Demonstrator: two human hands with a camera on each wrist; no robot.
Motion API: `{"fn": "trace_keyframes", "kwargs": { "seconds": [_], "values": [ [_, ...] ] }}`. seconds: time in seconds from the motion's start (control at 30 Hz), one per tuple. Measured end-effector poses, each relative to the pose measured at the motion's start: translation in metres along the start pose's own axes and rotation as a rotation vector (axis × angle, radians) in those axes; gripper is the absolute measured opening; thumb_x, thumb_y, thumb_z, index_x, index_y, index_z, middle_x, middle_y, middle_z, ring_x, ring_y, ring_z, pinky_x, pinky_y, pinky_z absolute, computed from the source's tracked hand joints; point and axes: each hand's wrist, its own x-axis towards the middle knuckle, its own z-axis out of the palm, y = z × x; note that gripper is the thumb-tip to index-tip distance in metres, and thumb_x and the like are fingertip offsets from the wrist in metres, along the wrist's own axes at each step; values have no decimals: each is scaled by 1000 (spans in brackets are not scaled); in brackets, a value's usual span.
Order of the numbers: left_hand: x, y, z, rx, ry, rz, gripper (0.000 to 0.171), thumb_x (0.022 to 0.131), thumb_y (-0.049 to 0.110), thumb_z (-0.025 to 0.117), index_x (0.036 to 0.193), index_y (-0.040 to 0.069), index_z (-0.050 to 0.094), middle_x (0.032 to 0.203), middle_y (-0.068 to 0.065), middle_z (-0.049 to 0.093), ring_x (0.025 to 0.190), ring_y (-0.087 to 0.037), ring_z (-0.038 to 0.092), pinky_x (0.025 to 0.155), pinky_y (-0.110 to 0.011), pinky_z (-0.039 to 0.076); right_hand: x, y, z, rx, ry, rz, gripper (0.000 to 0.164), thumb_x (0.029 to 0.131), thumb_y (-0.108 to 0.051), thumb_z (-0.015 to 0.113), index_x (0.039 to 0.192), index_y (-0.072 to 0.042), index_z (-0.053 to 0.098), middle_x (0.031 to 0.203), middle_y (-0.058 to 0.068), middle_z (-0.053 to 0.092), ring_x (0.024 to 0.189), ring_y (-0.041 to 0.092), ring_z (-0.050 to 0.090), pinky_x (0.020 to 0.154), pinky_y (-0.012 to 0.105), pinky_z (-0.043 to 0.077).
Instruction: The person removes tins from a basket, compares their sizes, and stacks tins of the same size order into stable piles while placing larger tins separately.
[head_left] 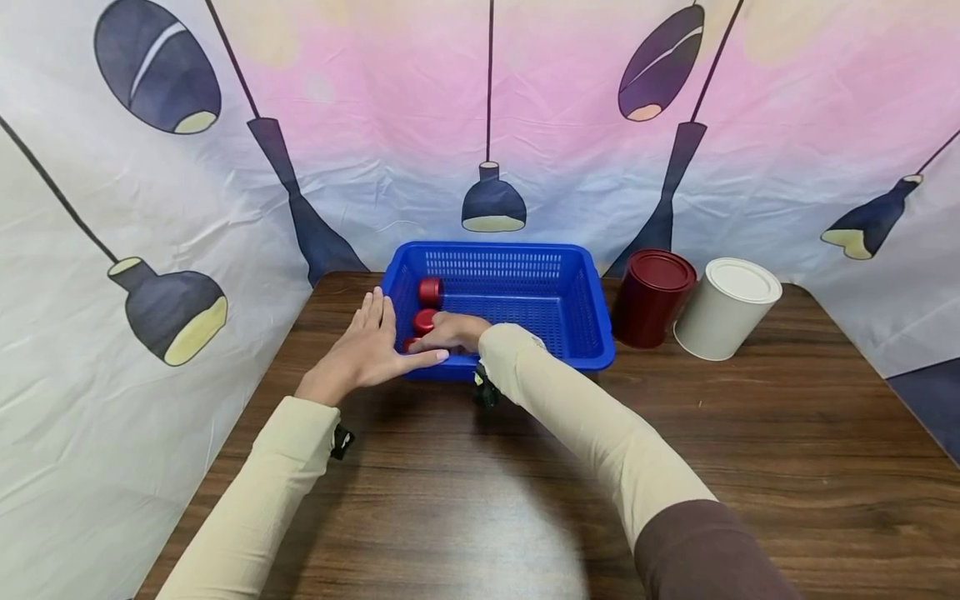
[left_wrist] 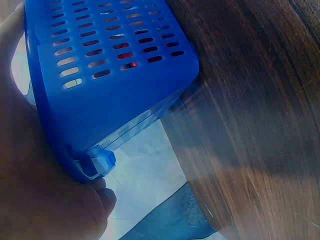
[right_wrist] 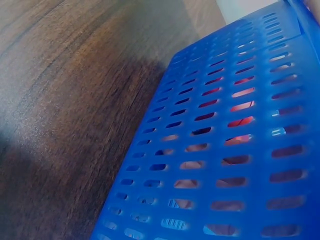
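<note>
A blue plastic basket (head_left: 501,363) with slotted walls stands on the wooden table. Along its left side sit small red cylindrical cans: one at the back (head_left: 430,292), another in the middle (head_left: 424,320), and a front can (head_left: 409,343) that is mostly covered. My left hand (head_left: 367,346) rests on the basket's front left corner, its fingers straight along the left rim and its thumb spread over the front rim. Inside the basket, my right hand (head_left: 453,331) holds the front can, with its fingertips partly hidden. Red patches (right_wrist: 241,121) show through the slots in the right wrist view.
To the basket's right stand a dark red lidded tin (head_left: 652,300) and a white lidded tin (head_left: 726,310), side by side. A printed cloth (head_left: 420,192) hangs behind the table (head_left: 465,500). Both forearms reach across the table's front part.
</note>
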Motion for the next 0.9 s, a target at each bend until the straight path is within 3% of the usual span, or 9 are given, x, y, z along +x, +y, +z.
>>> {"fn": "trace_keyframes", "kwargs": {
  "seconds": [0.17,0.4,0.53,0.67,0.9],
  "values": [
    [0,1,0,0,-2,-2,137,78,93,41,157,-9,-7,164,-25,-20,151,-41,-19,121,-57,-3,-3,0,-1,1,-4,-4,42,93,-39,70,114,-5,58,96,6,54,82,21,52,70,30,44],
    [0,1,-1,-9,-9,-9,137,78,93,41,156,-8,-8,164,-25,-21,151,-41,-20,121,-57,-3,-6,0,-1,27,40,-11,31,93,-33,72,89,-8,54,77,2,48,66,16,47,57,26,39],
    [0,1,-1,-9,-8,-8,137,78,93,41,156,-9,-8,164,-25,-20,151,-41,-20,122,-57,-3,-7,0,-2,30,80,-1,31,91,-32,75,82,-11,54,67,-2,47,56,13,44,52,25,38],
    [0,2,-1,-7,-4,-3,138,78,93,41,156,-9,-7,163,-26,-20,151,-41,-19,122,-57,-3,-10,2,-5,56,120,10,30,88,-28,78,91,-7,57,72,0,53,59,14,50,57,28,46],
    [0,1,0,-6,3,-9,139,76,95,41,157,-9,-6,164,-25,-20,151,-41,-19,121,-58,-2,-17,5,-14,80,156,-11,48,85,-24,83,115,1,54,99,11,61,75,22,65,69,31,60]
  ]
}}
